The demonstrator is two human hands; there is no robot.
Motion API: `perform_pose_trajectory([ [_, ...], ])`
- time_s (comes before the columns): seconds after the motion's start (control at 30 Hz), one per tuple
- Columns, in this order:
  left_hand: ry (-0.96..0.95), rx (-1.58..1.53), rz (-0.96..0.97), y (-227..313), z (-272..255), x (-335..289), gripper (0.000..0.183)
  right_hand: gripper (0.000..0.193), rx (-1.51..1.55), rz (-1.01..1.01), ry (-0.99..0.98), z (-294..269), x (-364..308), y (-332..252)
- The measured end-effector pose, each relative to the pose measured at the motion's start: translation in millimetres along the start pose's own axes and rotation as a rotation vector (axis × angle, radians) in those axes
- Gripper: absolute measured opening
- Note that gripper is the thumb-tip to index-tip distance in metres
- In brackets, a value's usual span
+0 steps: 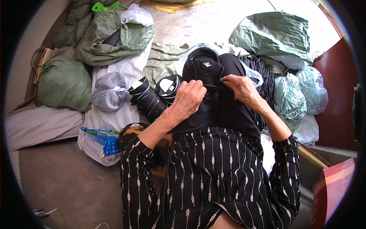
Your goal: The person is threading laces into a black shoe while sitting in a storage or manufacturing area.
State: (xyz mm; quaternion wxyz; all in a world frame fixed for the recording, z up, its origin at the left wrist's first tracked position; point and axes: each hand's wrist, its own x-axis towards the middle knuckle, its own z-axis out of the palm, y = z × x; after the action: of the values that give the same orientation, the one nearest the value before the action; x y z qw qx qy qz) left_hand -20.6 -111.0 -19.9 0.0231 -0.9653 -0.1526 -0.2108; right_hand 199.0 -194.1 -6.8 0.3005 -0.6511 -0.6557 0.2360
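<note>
A black shoe upper (206, 66) with a small white emblem lies across my thighs, its rounded, padded end pointing away from me. My left hand (189, 98) is closed in a fist over its left side; what the fingers hold is hidden. At its right edge, the fingertips of my right hand (241, 89) are pinched together on a thin black lace (219, 81) that runs across the upper. Just left of my left hand are two bundles of black and white shoe uppers, a nearer stack (149, 101) wrapped in thin pale string and a rounder one (167, 87).
On the right lie black cords (261, 72), pale green cord bundles (290, 100) and a green woven sack (272, 36). Stuffed green sacks (64, 84), a tied plastic bag (110, 91) and a white-and-blue bag (100, 147) sit on the left. A red panel (337, 95) stands far right.
</note>
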Motion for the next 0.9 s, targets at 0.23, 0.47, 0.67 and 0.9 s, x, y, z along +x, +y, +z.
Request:
perform_pose_trajectory([
  [0.23,-0.089,-0.18,-0.047,-3.7,-7.4,7.5,0.017,0.029,0.533,0.261,-0.36,-23.4,-5.1,-6.2],
  [0.47,-0.247,-0.034,0.091,7.0,-23.4,5.3,0.019,0.03,0.782,0.293,-0.614,-40.2,-20.9,-8.5],
  [0.67,-0.403,-0.478,-0.142,17.9,-31.8,-6.8,0.013,0.028,0.8,0.427,-0.52,-25.6,-22.2,-13.5],
  [0.9,0.14,-0.257,-0.058,11.4,9.1,-0.9,0.014,0.027,0.883,0.247,-0.155,-0.4,13.3,-17.8],
])
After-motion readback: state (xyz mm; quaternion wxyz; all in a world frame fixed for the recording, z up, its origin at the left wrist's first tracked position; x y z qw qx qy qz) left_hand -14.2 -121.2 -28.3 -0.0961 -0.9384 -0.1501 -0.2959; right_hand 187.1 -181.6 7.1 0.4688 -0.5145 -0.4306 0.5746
